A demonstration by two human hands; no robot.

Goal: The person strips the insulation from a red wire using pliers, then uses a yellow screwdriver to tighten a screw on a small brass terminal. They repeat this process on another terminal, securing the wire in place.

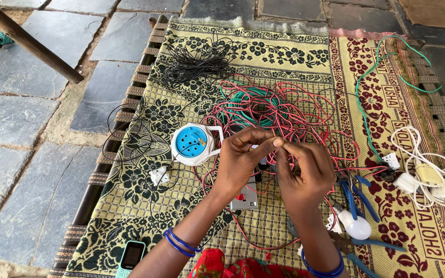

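My left hand [240, 159] and right hand [305, 172] pinch a thin wire end [279, 143] mid-cloth [284, 51]. I judge I'm twisting it; next needs a firm, fine grip.

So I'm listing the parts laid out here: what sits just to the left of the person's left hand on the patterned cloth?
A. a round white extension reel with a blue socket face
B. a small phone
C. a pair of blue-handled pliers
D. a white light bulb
A: the round white extension reel with a blue socket face lies right beside the left hand; the light bulb and blue-handled pliers lie on the other side, by the right hand.
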